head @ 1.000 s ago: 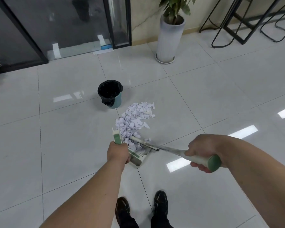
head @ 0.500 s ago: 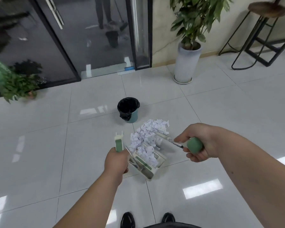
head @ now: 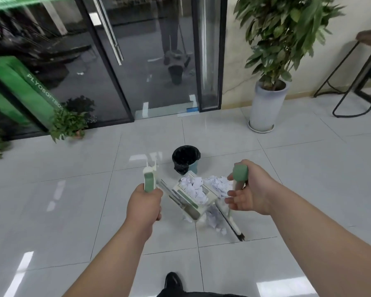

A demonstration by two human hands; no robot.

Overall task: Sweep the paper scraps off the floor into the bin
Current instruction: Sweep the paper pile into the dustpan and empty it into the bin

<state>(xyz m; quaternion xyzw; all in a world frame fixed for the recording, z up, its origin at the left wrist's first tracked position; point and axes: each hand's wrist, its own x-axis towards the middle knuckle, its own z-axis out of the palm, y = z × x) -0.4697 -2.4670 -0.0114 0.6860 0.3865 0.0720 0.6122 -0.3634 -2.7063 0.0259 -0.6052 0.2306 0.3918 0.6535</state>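
My left hand (head: 143, 204) grips the green handle of a cream dustpan (head: 192, 200), which is lifted off the floor and holds a load of white paper scraps (head: 193, 187). More scraps (head: 217, 185) lie in a heap on the tiles beside and under the pan. My right hand (head: 247, 189) holds the green-capped broom handle (head: 239, 173) near its top, fingers partly loosened; the broom runs down to its dark head (head: 240, 236) on the floor. A small bin (head: 186, 159) with a black liner stands just beyond the pan.
A tall white planter (head: 266, 108) with a leafy tree stands at the back right by the wall. Black metal stools (head: 360, 78) are at far right. Glass doors (head: 150, 61) and small potted plants (head: 68, 125) line the back left. My shoe (head: 173, 281) shows below.
The dustpan has been raised off the floor with scraps in it and swung toward the bin. The broom has turned from low and slanted to nearly upright. My view has tilted up.
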